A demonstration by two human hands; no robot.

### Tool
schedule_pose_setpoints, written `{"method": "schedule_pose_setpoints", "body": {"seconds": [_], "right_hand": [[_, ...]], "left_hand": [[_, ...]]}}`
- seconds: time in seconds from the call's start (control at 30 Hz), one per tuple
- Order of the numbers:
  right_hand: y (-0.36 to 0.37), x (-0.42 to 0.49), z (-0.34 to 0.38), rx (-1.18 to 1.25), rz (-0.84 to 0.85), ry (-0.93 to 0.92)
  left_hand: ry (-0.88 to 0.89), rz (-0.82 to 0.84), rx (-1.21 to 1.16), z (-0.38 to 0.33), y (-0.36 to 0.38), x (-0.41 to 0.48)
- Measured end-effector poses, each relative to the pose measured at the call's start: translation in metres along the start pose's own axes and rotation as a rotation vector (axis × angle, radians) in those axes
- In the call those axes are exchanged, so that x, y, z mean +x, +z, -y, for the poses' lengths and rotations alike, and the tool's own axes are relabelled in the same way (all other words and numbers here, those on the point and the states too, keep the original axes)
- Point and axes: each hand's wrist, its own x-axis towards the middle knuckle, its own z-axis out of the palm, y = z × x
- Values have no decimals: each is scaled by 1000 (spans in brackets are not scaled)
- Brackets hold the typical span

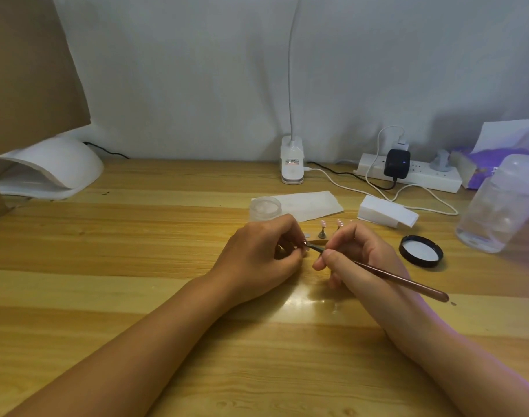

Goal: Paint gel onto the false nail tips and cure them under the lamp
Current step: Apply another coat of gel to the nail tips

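My left hand (263,254) pinches a small false nail tip (303,243) on its holder, mostly hidden by the fingers. My right hand (356,254) holds a thin brown gel brush (401,281), its tip touching the nail tip in my left hand. Behind the hands, pink nail tips on small stands (322,227) sit on a wooden strip. An open clear gel jar (265,207) stands just beyond my left hand, and its black lid (421,251) lies to the right. The white curing lamp (49,170) sits at the far left of the wooden desk (136,281).
A clip desk light (292,164) stands at the back centre. A white power strip (413,176) with plugs and trailing cables lies back right. A white paper sheet (311,204), a white wedge block (386,215), a clear plastic bottle (497,206) and purple packaging (497,158) are on the right. Cardboard (25,70) rises at left.
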Motion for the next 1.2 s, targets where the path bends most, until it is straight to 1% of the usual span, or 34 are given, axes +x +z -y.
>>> {"method": "schedule_pose_setpoints", "body": {"seconds": [0.33,0.57,0.7,0.9,1.2], "right_hand": [[-2,5,0,-53,4,30],[-4,-3,1,151,-114,-8],[-5,-2,4,167,-95,0],[-3,-3,1,123,-141,-11],[0,-2,1,52,-124,-22]], "left_hand": [[-51,13,-59,0,-1,1],[-57,25,-41,0,-1,0],[-49,26,-29,-2,-1,0],[-33,19,9,-2,-2,0],[-28,25,34,-3,-2,0]]}}
